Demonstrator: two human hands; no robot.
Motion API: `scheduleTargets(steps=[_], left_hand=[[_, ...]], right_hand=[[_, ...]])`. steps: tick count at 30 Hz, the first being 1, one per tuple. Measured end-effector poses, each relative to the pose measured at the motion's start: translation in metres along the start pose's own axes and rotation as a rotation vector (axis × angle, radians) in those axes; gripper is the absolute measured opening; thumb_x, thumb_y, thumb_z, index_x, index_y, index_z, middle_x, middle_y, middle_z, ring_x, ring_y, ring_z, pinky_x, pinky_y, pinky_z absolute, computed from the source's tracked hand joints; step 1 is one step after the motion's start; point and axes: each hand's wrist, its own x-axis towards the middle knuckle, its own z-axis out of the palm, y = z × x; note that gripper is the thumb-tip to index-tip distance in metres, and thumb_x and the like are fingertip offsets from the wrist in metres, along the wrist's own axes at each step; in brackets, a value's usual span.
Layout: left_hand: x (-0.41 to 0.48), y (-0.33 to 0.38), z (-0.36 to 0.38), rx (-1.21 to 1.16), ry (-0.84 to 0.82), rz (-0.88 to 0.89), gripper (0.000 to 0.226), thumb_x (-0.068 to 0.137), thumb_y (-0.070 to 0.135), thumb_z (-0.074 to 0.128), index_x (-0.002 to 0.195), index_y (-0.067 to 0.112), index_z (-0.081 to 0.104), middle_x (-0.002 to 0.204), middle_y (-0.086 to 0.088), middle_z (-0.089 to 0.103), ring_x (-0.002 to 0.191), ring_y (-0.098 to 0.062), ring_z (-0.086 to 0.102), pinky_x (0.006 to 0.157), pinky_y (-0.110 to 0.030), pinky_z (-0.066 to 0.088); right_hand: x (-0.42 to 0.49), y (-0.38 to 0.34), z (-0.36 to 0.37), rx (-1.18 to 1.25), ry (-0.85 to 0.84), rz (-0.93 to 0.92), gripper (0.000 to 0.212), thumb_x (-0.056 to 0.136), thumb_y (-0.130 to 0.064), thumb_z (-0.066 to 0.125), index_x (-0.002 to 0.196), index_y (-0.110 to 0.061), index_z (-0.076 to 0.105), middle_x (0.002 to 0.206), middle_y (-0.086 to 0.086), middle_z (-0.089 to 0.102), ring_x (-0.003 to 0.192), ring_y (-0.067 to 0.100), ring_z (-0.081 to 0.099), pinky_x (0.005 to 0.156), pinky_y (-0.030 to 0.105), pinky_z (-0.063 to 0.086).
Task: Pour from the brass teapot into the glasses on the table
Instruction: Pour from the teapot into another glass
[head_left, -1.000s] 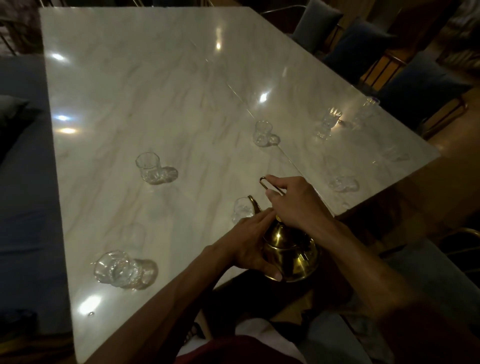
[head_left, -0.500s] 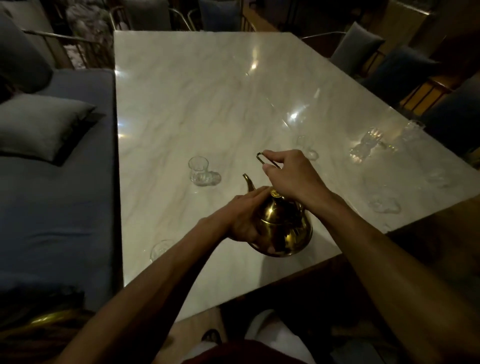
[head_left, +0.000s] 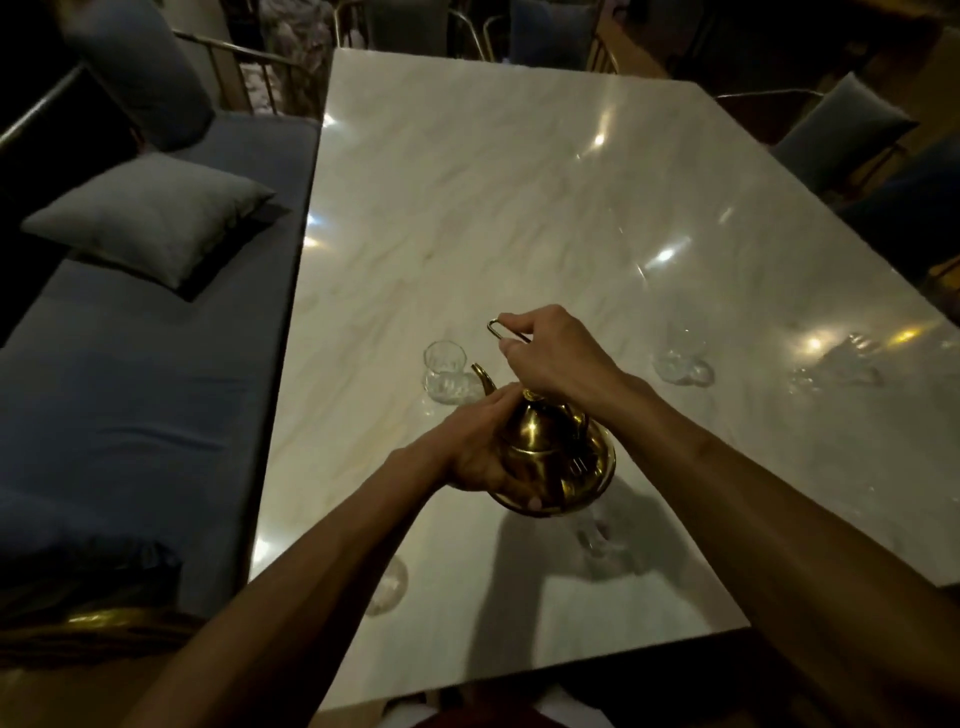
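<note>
Brass teapot (head_left: 550, 457) held over tabletop (head_left: 519, 208), near edge. Right hand (head_left: 556, 364) pinches its wire handle (head_left: 497, 330) from above; left hand (head_left: 483, 447) cups the belly. Spout (head_left: 483, 376) points 11 o'clock, tip just beside nearest glass (head_left: 444, 371); left hand nearer.

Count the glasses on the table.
5: a glass beside the teapot spout, a second right of the right hand, a blurred third near the table's right edge, a fourth under the teapot, a fifth by the left forearm. Blur and arms may hide others.
</note>
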Motion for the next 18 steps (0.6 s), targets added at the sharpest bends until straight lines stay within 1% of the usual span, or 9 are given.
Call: scheduleTargets(steps=[2,5,7,9,14,18], left_hand=[[0.01,-0.009,-0.002,-0.009,0.018,-0.026,0.123,0.052,0.058,0.092,0.152,0.036,0.023,0.153,0.006,0.043,0.136,-0.021,0.048,0.11,-0.046,0.047],[0.022,-0.023,-0.004,-0.051,0.04,-0.08,0.121,0.052,0.055,0.093,0.151,0.036,0.025,0.151,0.007,0.044,0.135,-0.019,0.049,0.11,-0.045,0.048],[0.027,-0.031,-0.004,-0.072,0.052,-0.115,0.12,0.053,0.053,0.094,0.15,0.034,0.027,0.151,0.007,0.046,0.135,-0.018,0.049,0.111,-0.044,0.047],[0.032,-0.037,-0.004,-0.089,0.064,-0.144,0.119,0.053,0.052,0.095,0.15,0.033,0.028,0.15,0.007,0.047,0.134,-0.018,0.05,0.111,-0.043,0.047],[0.045,-0.049,-0.007,-0.123,0.087,-0.177,0.115,0.056,0.045,0.097,0.149,0.029,0.031,0.149,0.005,0.048,0.134,-0.016,0.049,0.112,-0.037,0.045],[0.049,-0.055,-0.008,-0.143,0.091,-0.207,0.116,0.057,0.047,0.096,0.149,0.03,0.029,0.15,0.005,0.047,0.135,-0.018,0.048,0.112,-0.042,0.045]], right_hand=[[0.019,0.0,0.002,-0.011,-0.047,-0.001,0.047,0.094,-0.022,0.054,0.141,-0.021,0.052,0.146,0.0,0.05,0.132,0.019,0.048,0.098,0.024,0.038],[0.045,0.001,0.006,-0.031,-0.111,-0.008,0.048,0.093,-0.021,0.053,0.141,-0.02,0.052,0.145,0.001,0.051,0.13,0.019,0.05,0.099,0.025,0.039],[0.06,0.001,0.01,-0.048,-0.145,-0.012,0.048,0.093,-0.02,0.053,0.14,-0.019,0.052,0.144,0.002,0.052,0.127,0.02,0.052,0.095,0.024,0.04],[0.072,0.002,0.013,-0.062,-0.173,-0.011,0.047,0.094,-0.019,0.053,0.14,-0.018,0.052,0.144,0.002,0.052,0.127,0.02,0.052,0.09,0.021,0.038],[0.098,0.002,0.017,-0.106,-0.218,-0.019,0.047,0.094,-0.018,0.052,0.14,-0.017,0.052,0.142,0.005,0.053,0.121,0.022,0.056,0.086,0.024,0.042],[0.111,0.001,0.02,-0.128,-0.254,-0.027,0.047,0.093,-0.017,0.053,0.14,-0.016,0.052,0.143,0.005,0.053,0.123,0.023,0.055,0.096,0.029,0.045]])
